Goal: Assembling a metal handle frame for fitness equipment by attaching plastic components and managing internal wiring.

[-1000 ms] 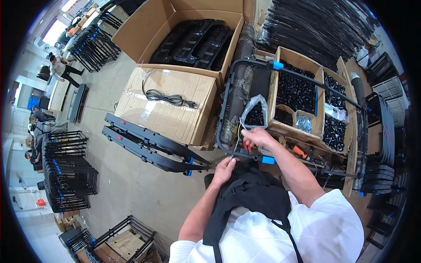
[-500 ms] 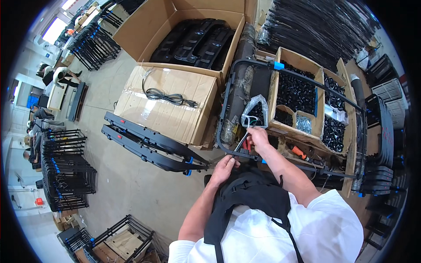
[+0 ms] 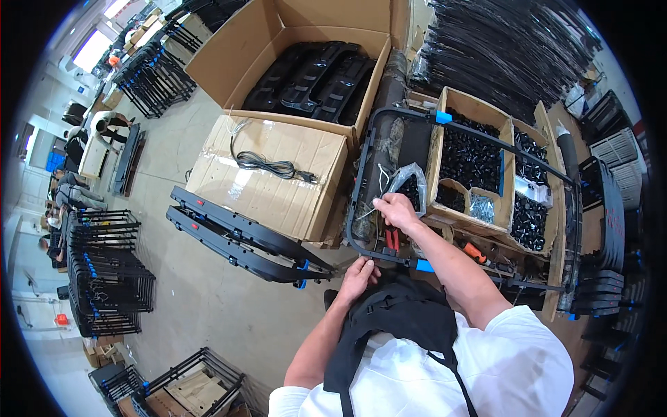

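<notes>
My right hand (image 3: 396,211) is closed in a pinch on a thin white cord (image 3: 381,175), whose loose loops stand up beyond the fingers. It is above the left part of a black tubular frame (image 3: 353,182). At the frame's near edge my left hand (image 3: 359,276) has its fingers curled together; whatever they hold is hidden. Red-handled pliers (image 3: 392,240) lie just below my right wrist, inside the frame. A clear plastic bag (image 3: 410,182) with dark parts sits right beside the right hand.
Right of my hands, a wooden compartment box (image 3: 437,156) holds black fittings and silver screws. An orange-handled tool (image 3: 474,251) lies below it. At left are a closed carton (image 3: 278,135) with a coiled black cable (image 3: 267,165), an open carton (image 3: 314,125), and black curved panels (image 3: 243,243).
My right hand has moved slightly left, and the white cord now rises further left, away from the plastic bag. The pliers are more exposed. The left hand stays near the frame edge.
</notes>
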Tool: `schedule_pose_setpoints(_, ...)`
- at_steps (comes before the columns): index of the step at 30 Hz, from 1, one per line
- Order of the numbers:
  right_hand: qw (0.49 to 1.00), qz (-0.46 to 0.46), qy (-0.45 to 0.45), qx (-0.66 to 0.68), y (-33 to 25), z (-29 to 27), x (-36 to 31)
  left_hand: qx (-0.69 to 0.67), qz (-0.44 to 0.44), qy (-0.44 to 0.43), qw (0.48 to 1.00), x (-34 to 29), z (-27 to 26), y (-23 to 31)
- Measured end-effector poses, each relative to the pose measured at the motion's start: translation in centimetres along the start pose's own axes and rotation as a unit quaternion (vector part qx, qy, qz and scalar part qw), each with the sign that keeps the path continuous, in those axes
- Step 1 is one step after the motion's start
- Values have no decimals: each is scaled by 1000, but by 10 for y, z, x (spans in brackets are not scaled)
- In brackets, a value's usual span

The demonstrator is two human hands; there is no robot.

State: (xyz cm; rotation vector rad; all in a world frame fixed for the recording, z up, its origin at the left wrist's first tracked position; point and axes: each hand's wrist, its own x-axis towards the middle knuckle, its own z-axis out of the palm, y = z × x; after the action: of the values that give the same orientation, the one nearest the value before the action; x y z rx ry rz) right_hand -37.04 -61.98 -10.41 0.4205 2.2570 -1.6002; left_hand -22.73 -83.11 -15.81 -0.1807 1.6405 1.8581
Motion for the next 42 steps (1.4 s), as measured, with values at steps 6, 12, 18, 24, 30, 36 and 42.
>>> schedule_pose_setpoints(6,988,-22,-54,-145,-9,21,15,-90,-3,39,995,0,8,-1)
schedule_pose_setpoints(12,965,-89,-43,-244,-13,22,19,-63,-1,74,995,4,12,-3)
schedule_pose_setpoints(18,964,-77,-40,-252,-11,20,22,-80,-21,95,992,-1,24,14)
schedule_pose_setpoints(24,965,-112,-41,-235,-1,23,28,-109,-13,121,986,2,24,-1)
schedule_pose_setpoints(30,925,-135,52,-351,-7,-83,38,-144,-9,125,982,2,27,-3)
schedule_pose_setpoints(36,826,-254,-35,-502,36,-104,59,-155,-6,135,979,0,29,1)
schedule_pose_setpoints(42,731,-274,-82,-620,69,-72,80,-146,-32,144,978,0,30,5)
